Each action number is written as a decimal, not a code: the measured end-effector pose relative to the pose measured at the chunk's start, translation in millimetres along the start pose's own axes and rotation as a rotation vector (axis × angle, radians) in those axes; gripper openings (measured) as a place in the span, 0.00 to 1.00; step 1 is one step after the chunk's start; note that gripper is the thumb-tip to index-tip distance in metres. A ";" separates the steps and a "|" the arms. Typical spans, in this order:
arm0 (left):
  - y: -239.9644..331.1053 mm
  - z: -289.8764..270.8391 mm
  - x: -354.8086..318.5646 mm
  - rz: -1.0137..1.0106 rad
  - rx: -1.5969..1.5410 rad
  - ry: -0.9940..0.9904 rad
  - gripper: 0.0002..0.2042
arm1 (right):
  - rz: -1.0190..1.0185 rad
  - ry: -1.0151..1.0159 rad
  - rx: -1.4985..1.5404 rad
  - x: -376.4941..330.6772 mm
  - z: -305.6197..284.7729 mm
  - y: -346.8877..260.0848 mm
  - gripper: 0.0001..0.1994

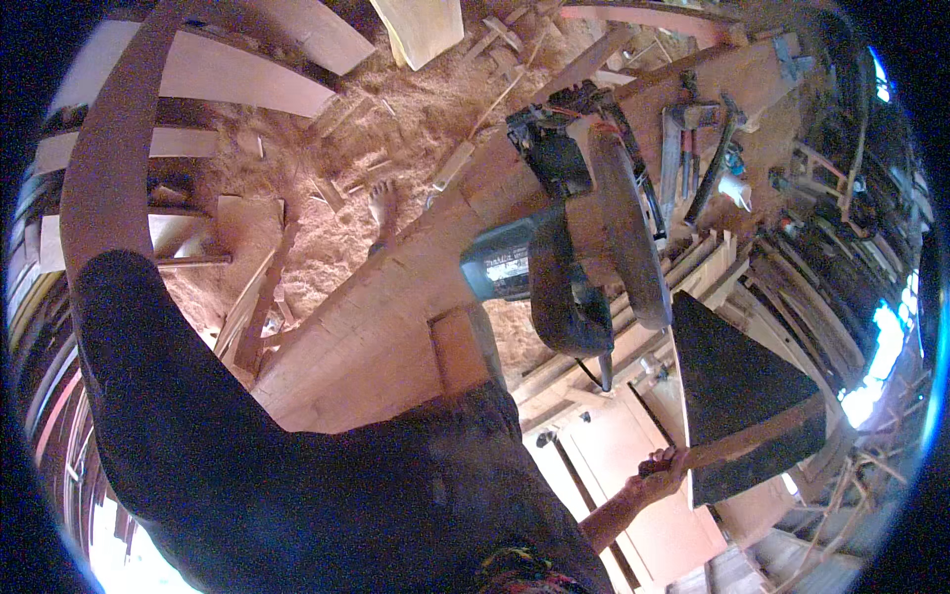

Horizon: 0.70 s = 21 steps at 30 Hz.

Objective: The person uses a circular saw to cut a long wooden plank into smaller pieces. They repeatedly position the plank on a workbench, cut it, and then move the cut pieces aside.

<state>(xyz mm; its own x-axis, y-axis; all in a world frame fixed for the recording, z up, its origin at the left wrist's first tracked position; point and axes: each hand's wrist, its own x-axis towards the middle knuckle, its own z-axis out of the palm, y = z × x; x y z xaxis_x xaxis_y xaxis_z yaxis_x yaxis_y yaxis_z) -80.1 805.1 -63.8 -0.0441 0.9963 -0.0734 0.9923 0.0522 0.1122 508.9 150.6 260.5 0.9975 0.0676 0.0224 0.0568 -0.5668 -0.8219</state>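
Note:
My right hand (657, 475) is at the lower right, its fingers closed at the edge of a dark flat panel (737, 381), by the end of a wooden strip (757, 431) that crosses it. My left arm (111, 168) reaches up along the left side and leaves the view at the top, so its hand is out of sight. Between the two arms, a teal and black power tool (505, 259) lies over the long wooden bench (366, 337). Just right of the tool is a long, rounded brownish piece (633, 233).
Sawdust (426, 109) and offcuts cover the ground beyond the bench. A bare foot (382, 201) shows there. Planks (252, 74) lie at the upper left. A hammer-like tool (717, 158) rests at the bench's far end. Stacked timber (811, 307) stands at the right.

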 end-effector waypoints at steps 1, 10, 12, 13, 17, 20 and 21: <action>1.8 -2.7 1.3 -0.001 0.008 -0.003 0.37 | -0.019 0.002 -0.008 0.3 2.3 3.4 0.13; 8.3 -22.6 -30.7 -0.017 0.012 -0.053 0.43 | 0.095 -0.141 -0.019 6.9 23.2 26.0 0.11; 11.2 -28.2 -40.9 -0.026 0.008 -0.066 0.44 | 0.122 -0.166 0.049 13.6 19.5 35.2 0.13; 16.2 -29.5 -48.1 -0.023 -0.003 -0.076 0.45 | 0.109 -0.162 0.029 9.2 24.5 34.5 0.15; 23.4 1.9 -90.5 0.044 -0.157 0.112 0.46 | 0.119 -0.174 0.006 5.3 28.2 39.5 0.16; 14.7 41.2 -128.1 0.300 -0.074 0.093 0.27 | 0.168 -0.240 0.077 17.4 20.0 56.1 0.11; 11.7 53.0 -141.1 0.383 -0.042 0.089 0.22 | 0.169 -0.239 0.099 21.0 22.6 63.8 0.11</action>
<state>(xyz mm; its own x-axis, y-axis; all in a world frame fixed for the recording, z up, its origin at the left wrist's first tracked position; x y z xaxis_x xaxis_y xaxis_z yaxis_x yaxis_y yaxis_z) -56.1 661.5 -104.6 0.3171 0.9459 0.0679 0.9333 -0.3240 0.1551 532.5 134.4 195.7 0.9534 0.1774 -0.2440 -0.1249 -0.5042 -0.8545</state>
